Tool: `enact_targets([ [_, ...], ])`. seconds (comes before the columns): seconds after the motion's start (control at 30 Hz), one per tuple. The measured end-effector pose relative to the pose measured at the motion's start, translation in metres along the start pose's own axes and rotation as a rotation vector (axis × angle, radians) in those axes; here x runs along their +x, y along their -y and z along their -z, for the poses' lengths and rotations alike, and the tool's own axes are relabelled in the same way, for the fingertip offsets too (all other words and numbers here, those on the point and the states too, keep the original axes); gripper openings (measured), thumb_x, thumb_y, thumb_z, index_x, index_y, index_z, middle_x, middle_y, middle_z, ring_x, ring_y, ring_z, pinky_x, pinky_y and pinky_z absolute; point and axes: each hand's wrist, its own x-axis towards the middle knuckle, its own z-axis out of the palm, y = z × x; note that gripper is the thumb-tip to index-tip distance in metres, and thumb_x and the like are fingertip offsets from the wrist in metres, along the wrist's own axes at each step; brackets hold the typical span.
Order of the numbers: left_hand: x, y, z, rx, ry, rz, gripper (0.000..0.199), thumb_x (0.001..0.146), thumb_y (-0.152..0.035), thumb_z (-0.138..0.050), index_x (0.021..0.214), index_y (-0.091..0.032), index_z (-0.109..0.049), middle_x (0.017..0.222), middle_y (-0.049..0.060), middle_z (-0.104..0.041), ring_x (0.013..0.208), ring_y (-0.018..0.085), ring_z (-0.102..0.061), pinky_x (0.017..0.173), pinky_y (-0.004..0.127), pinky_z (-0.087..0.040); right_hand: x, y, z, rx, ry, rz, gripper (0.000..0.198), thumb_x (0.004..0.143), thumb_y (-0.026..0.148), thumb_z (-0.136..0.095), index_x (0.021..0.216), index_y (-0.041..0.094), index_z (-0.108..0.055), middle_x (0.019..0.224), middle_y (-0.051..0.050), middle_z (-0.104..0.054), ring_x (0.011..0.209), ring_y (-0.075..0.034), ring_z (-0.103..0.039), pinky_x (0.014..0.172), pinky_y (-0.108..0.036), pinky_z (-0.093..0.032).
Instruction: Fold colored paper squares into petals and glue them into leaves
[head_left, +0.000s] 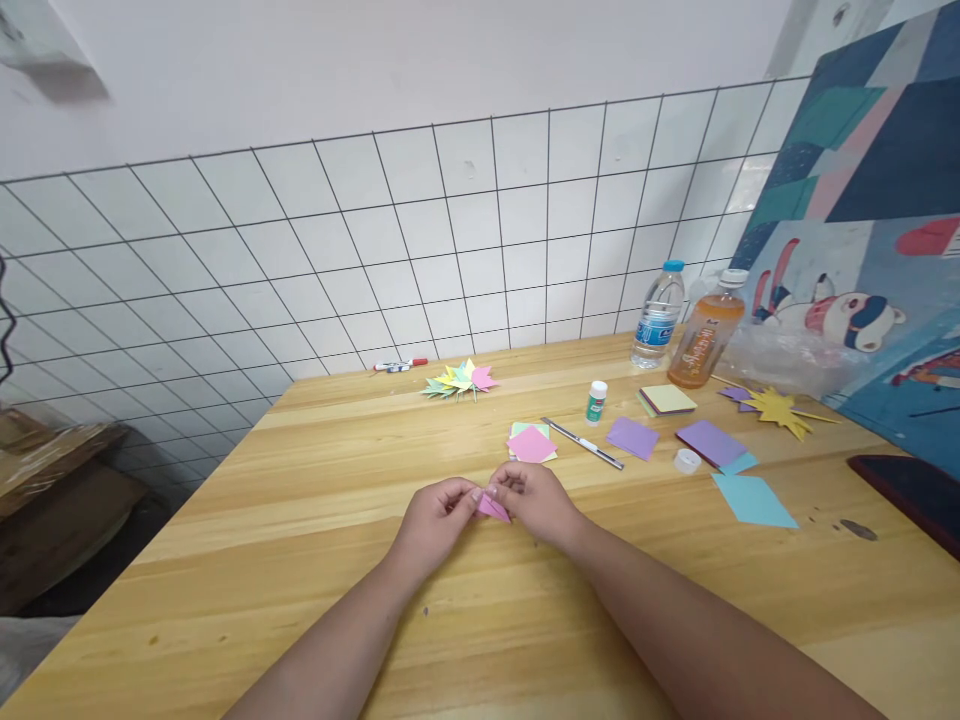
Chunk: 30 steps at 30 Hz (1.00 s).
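A small folded piece of pink paper (493, 507) is pinched between both of my hands, low over the wooden table. My left hand (439, 515) grips its left end between thumb and fingers. From the other side, my right hand (536, 500) holds its top edge the same way, and the fingers partly cover the paper. Just beyond my hands lies a stack of paper squares (531, 443) with a pink one on top. Right of the stack is a slim silver-and-black pen or cutter (583, 443); which one I cannot tell.
Folded paper pieces (461, 378) and markers (400, 365) lie at the back. On the right are a glue stick (596, 403), purple paper (633, 438), blue paper (754, 500), a yellow paper star (780, 410), a water bottle (658, 315) and an orange drink bottle (707, 330).
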Motion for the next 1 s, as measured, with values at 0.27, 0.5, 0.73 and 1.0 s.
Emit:
enact_targets([
  [0.27, -0.003, -0.007, 0.003, 0.107, -0.005, -0.053, 0.017, 0.08, -0.031, -0.054, 0.077, -0.019, -0.066, 0.069, 0.002, -0.067, 0.064, 0.015, -0.058, 0.06, 0.023, -0.043, -0.003, 0.005, 0.003, -0.129, 0.013, 0.103, 0.009, 0.076, 0.023, -0.055, 0.071, 0.018, -0.059, 0.066, 0.002, -0.061, 0.059, -0.01, -0.054, 0.053, -0.02, -0.038],
  [0.5, 0.0, -0.005, 0.002, -0.025, -0.109, 0.004, 0.019, 0.077, -0.034, -0.057, 0.077, -0.017, -0.065, 0.071, 0.002, -0.067, 0.066, 0.015, -0.058, 0.06, 0.023, -0.044, -0.002, 0.006, 0.0, -0.067, -0.053, 0.031, 0.013, 0.075, 0.03, -0.058, 0.071, 0.017, -0.058, 0.069, 0.0, -0.063, 0.061, -0.011, -0.057, 0.057, -0.021, -0.043],
  [0.73, -0.003, -0.007, 0.0, 0.006, 0.081, -0.006, 0.024, 0.079, -0.037, -0.055, 0.074, -0.017, -0.066, 0.069, 0.002, -0.066, 0.063, 0.015, -0.056, 0.058, 0.023, -0.042, -0.005, 0.006, 0.001, -0.031, 0.037, 0.088, 0.007, 0.079, 0.022, -0.05, 0.074, 0.019, -0.054, 0.066, 0.001, -0.065, 0.062, -0.013, -0.06, 0.058, -0.023, -0.045],
  [1.0, 0.002, -0.006, 0.006, -0.399, -0.026, 0.205, 0.025, 0.069, -0.038, -0.067, 0.068, -0.014, -0.065, 0.061, 0.004, -0.066, 0.054, 0.012, -0.054, 0.054, 0.022, -0.039, -0.006, 0.012, 0.007, -0.049, -0.166, 0.22, 0.036, 0.077, 0.018, -0.051, 0.112, 0.024, -0.046, 0.086, 0.0, -0.054, 0.066, -0.01, -0.054, 0.052, -0.019, -0.041],
])
